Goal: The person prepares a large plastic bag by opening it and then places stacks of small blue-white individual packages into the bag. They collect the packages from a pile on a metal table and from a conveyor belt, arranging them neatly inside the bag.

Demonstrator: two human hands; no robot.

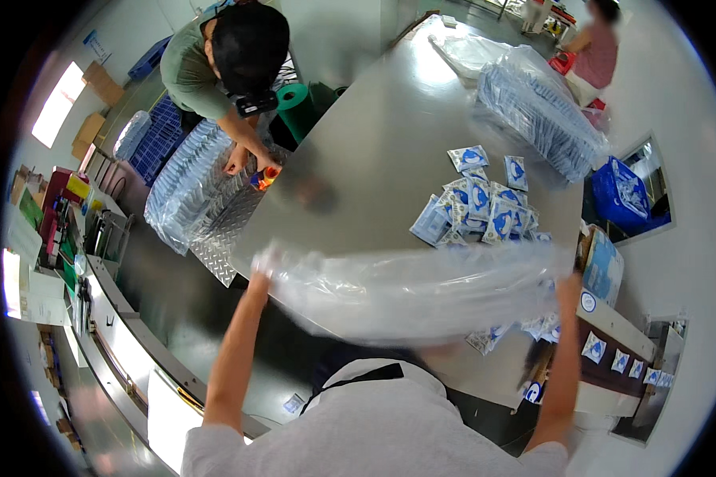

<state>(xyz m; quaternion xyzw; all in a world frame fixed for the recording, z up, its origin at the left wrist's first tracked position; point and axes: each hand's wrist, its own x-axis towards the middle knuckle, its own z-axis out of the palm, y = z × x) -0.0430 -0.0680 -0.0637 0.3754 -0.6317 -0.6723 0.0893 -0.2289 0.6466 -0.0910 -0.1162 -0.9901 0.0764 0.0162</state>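
Grey metal table [366, 167] spans mid-frame. Below centre, a clear plastic bag [406, 290] stretches left to right between my left hand [264, 264] and right hand [567, 288], each gripping one end, fingers blurred; the packets [500, 219] lie just above it, nearer my right.

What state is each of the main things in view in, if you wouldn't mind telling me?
Clear plastic bag: spread wide, blurred.
Left hand: at the bag's left end, finger pose unclear.
Right hand: at its right end, finger pose unclear.
Loose packets: heaped on the table.
Far plastic bag: filled with packets.
Dark belt: packets spaced along it.
Blue bin: holding packets.
Green roll: wound up.
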